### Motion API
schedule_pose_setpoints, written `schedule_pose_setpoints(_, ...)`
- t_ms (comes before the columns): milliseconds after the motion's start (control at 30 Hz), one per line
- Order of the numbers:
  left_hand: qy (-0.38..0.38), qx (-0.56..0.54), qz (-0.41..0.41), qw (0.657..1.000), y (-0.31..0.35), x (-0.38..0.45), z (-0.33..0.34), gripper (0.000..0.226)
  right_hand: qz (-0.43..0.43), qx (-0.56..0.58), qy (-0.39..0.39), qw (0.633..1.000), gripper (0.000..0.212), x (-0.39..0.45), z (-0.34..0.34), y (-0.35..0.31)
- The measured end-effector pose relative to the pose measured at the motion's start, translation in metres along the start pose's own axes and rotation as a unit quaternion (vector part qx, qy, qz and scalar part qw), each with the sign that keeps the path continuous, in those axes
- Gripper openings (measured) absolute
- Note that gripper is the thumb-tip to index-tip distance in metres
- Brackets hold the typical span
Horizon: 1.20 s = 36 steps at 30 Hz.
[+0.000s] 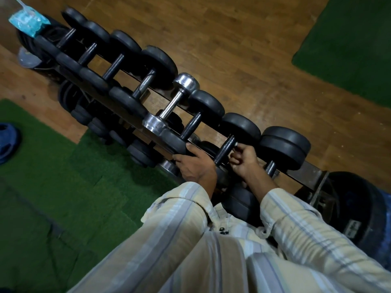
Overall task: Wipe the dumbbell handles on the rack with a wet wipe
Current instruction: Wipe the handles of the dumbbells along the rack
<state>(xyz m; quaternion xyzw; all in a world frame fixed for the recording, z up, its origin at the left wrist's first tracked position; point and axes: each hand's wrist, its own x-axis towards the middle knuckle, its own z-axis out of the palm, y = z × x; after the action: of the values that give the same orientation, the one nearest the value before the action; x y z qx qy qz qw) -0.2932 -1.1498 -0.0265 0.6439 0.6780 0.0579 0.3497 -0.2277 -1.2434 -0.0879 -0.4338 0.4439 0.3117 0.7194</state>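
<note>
A long black rack (313, 172) runs diagonally and carries a row of dumbbells: several with black heads and one chrome dumbbell (172, 102). My left hand (191, 164) grips the near black head (172, 141) of one dumbbell, thumb on top and fingers round its lower edge. My right hand (243, 160) has its fingers curled against the dark handle (225, 150) of the dumbbell one place to the right. A small pale bit of wet wipe (236, 144) shows at its fingertips; the rest of the wipe is hidden.
A teal wipe packet (27, 22) lies at the rack's far left end. More dumbbells sit on a lower shelf (139, 153). Weight plates (359, 208) lean at the rack's right end. A blue plate (8, 142) lies on green turf at the left.
</note>
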Motion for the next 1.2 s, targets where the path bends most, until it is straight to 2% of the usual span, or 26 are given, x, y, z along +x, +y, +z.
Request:
schedule_pose_setpoints(67,-0.001,0.0,0.003,1.0,-0.002,0.0,0.0,0.078,0.055,0.075,-0.101,0.991,0.025,0.009,-0.013,0.0)
schedule_pose_setpoints(167,-0.003,-0.003,0.004,1.0,0.0,0.001,0.001,0.079,0.083,0.076,-0.175,0.978,0.019,0.016,-0.011,-0.002)
schedule_pose_setpoints(267,0.003,0.0,0.004,1.0,0.003,0.001,0.0,0.078,0.095,0.036,-0.211,0.972,0.036,0.014,-0.008,-0.004)
schedule_pose_setpoints(367,0.004,0.001,-0.002,1.0,0.004,0.001,0.0,0.077,0.119,-0.063,-0.243,0.961,0.069,0.011,-0.017,0.004)
schedule_pose_setpoints(467,0.004,0.001,-0.001,1.0,0.005,0.002,0.0,0.077,0.118,-0.157,-0.218,0.956,0.08,0.002,-0.016,0.003)
schedule_pose_setpoints(600,0.004,-0.001,0.0,1.0,0.003,0.001,0.0,0.077,0.055,-0.259,-0.129,0.956,0.075,-0.011,-0.011,0.005)
schedule_pose_setpoints(767,0.005,0.001,0.003,1.0,0.003,0.001,0.001,0.076,-0.041,-0.347,-0.053,0.936,0.038,-0.033,-0.019,0.005)
schedule_pose_setpoints(833,0.003,-0.002,0.005,1.0,0.002,0.002,0.001,0.077,-0.056,-0.368,-0.039,0.927,0.024,-0.038,-0.023,0.001)
schedule_pose_setpoints(933,0.003,-0.006,0.002,1.0,0.0,0.002,0.001,0.078,-0.068,-0.387,-0.035,0.919,0.021,-0.048,-0.019,-0.007)
schedule_pose_setpoints(1000,0.001,-0.011,0.004,1.0,0.0,0.001,0.002,0.078,-0.123,-0.396,-0.058,0.908,0.018,-0.059,-0.007,-0.017)
schedule_pose_setpoints(1033,0.002,-0.013,0.004,1.0,0.0,0.002,0.003,0.078,-0.186,-0.406,-0.07,0.892,0.013,-0.064,0.0,-0.023)
schedule_pose_setpoints(1067,0.006,-0.014,0.004,1.0,0.0,0.002,0.003,0.078,-0.287,-0.446,-0.07,0.845,0.009,-0.066,0.008,-0.029)
schedule_pose_setpoints(1100,0.011,-0.012,0.003,1.0,0.0,0.004,0.005,0.078,-0.403,-0.52,-0.051,0.751,0.011,-0.065,0.015,-0.034)
schedule_pose_setpoints(1133,0.013,-0.011,0.002,1.0,-0.001,0.005,0.005,0.077,-0.497,-0.601,-0.02,0.625,0.015,-0.063,0.023,-0.036)
schedule_pose_setpoints(1167,0.014,-0.01,0.001,1.0,-0.002,0.006,0.006,0.077,-0.544,-0.672,0.005,0.502,0.015,-0.059,0.028,-0.036)
schedule_pose_setpoints(1200,0.013,-0.011,0.002,1.0,-0.004,0.007,0.007,0.078,-0.549,-0.727,0.02,0.412,0.011,-0.054,0.032,-0.035)
